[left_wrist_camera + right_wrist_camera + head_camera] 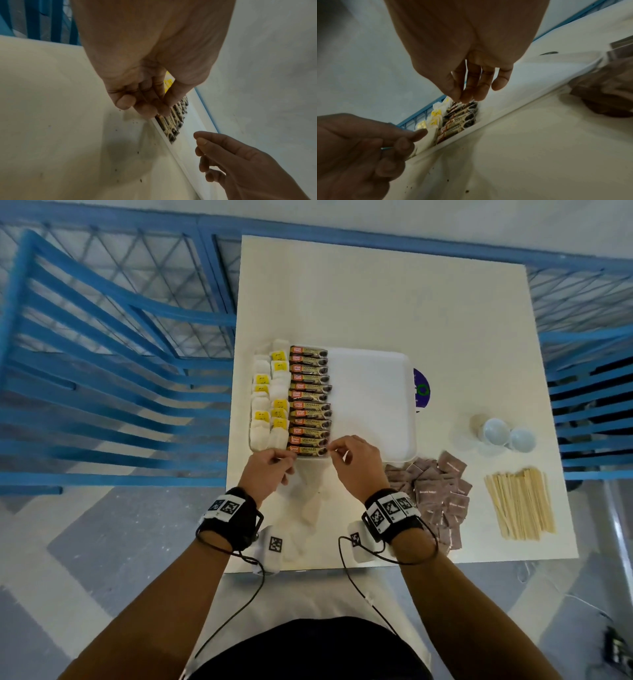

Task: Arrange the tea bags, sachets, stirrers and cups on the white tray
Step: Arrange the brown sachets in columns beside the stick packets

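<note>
A white tray [373,405] lies mid-table. Tea bags [265,405] with yellow tags fill its left side, and beside them runs a column of brown coffee sachets [310,398]. The nearest coffee sachet [310,451] lies at the tray's near rim [180,155]. My left hand [286,455] has curled fingers and pinches that sachet's left end [161,112]. Fingers pointing down, my right hand [331,449] hovers at the sachet's right end [462,98] and grips nothing. Small cups [496,433], wooden stirrers [520,501] and brown sugar sachets [435,494] lie on the table to the right.
The tray's right half is bare. A purple disc [421,388] peeks out from under the tray's right edge. Loose tea bags [310,508] lie on the table under my wrists. Blue railings [102,371] flank the table on both sides.
</note>
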